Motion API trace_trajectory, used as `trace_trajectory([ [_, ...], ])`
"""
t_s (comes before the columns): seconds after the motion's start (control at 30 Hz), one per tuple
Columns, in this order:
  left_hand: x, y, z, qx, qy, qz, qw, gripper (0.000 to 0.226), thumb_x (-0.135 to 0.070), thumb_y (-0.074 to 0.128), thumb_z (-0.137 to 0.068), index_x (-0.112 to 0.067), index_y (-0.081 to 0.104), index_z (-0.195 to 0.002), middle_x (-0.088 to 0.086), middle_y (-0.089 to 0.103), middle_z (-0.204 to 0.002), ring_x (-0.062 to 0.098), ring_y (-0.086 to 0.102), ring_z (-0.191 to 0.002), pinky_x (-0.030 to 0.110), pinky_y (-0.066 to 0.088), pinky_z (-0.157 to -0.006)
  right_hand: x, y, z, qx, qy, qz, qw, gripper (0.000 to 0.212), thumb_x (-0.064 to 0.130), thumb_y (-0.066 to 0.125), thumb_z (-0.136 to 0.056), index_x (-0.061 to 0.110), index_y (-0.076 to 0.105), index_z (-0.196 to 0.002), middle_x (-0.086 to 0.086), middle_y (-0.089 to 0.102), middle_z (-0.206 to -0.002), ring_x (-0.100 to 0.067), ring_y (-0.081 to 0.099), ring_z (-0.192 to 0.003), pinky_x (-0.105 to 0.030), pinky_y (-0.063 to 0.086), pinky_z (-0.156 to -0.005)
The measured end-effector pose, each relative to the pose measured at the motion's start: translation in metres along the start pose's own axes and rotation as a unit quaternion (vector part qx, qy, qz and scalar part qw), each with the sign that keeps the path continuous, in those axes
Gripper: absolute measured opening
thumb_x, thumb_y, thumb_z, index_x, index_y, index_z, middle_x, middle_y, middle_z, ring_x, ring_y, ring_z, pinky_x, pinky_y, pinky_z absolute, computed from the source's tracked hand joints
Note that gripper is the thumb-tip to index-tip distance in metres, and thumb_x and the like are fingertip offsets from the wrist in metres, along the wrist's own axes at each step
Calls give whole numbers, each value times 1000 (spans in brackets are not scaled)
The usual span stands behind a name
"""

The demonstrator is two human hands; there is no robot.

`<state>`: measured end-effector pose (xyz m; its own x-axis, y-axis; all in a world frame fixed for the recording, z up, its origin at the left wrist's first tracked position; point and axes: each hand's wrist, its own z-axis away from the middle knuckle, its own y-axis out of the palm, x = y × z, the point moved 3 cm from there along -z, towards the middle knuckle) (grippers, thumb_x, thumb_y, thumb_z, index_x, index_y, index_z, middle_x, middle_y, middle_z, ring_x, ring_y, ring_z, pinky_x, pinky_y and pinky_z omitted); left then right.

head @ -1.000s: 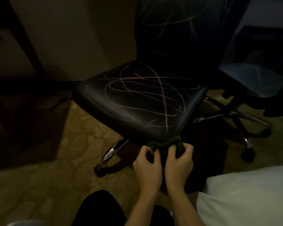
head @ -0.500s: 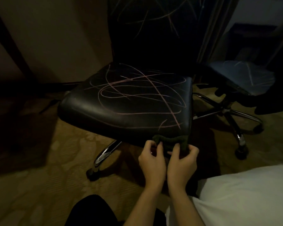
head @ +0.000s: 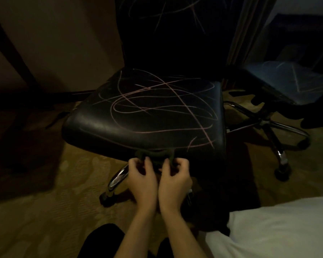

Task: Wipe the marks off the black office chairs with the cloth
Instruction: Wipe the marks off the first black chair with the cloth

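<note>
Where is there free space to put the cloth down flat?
The scribbled black leather seat is bare. Patterned carpet left of the chrome chair leg is free. Crowded: the seat's front edge, where left hand and right hand grip the dark cloth.

Glossy leather-like seat [head: 147, 116], shiny chrome chair legs [head: 117, 178], matt cloth [head: 155, 154].

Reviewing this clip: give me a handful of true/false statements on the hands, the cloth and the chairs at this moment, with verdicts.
1. Both hands hold the dark cloth at the near chair's seat front edge. True: left hand, right hand.
2. The seat is already wiped clean. False: pink scribbles cover it.
3. The backrest carries marks too. True.
4. Only one chair is in view. False: a second chair stands to the right.
5. The cloth lies spread across the middle of the seat. False: it is bunched at the front edge.
</note>
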<state>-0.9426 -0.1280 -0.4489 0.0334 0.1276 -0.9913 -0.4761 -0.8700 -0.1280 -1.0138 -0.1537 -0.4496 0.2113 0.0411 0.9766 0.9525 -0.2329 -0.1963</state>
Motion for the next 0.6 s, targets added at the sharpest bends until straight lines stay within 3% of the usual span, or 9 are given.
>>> trace_trajectory([
  [0.13, 3, 32, 38, 95, -25, 18, 995, 13, -14, 62, -94, -23, 56, -86, -1, 64, -82, -5, 61, -72, 14, 48, -61, -24, -48, -19, -95, -5, 28, 995, 9, 17, 62, -92, 22, 56, -96, 10, 63, -87, -4, 63, -78, -18, 51, -64],
  [0.27, 2, 46, 50, 158, -5, 24, 987, 11, -16, 62, -94, -21, 59, -84, -3, 63, -76, 3, 63, -71, 15, 50, -62, -27, -68, -37, -103, 16, -7, 994, 11, 11, 59, -94, 18, 53, -100, 9, 60, -91, 4, 57, -79, -6, 45, -59],
  [0.47, -3, 21, 22, 67, -12, 25, 997, 13, -14, 63, -93, -21, 60, -82, -3, 62, -77, -5, 60, -74, 8, 46, -63, -12, -27, -33, -69, 29, -18, 997, 10, 17, 62, -91, 20, 56, -99, 10, 62, -91, -4, 62, -83, -19, 49, -67],
  [0.6, 4, -17, -7, 14, 10, 12, 1000, 13, -18, 62, -94, -23, 58, -83, -5, 63, -79, -2, 61, -74, 17, 50, -63, -3, 17, -4, -33, 51, -49, 997, 11, 19, 61, -92, 24, 54, -99, 12, 60, -91, 1, 59, -81, -11, 46, -61],
])
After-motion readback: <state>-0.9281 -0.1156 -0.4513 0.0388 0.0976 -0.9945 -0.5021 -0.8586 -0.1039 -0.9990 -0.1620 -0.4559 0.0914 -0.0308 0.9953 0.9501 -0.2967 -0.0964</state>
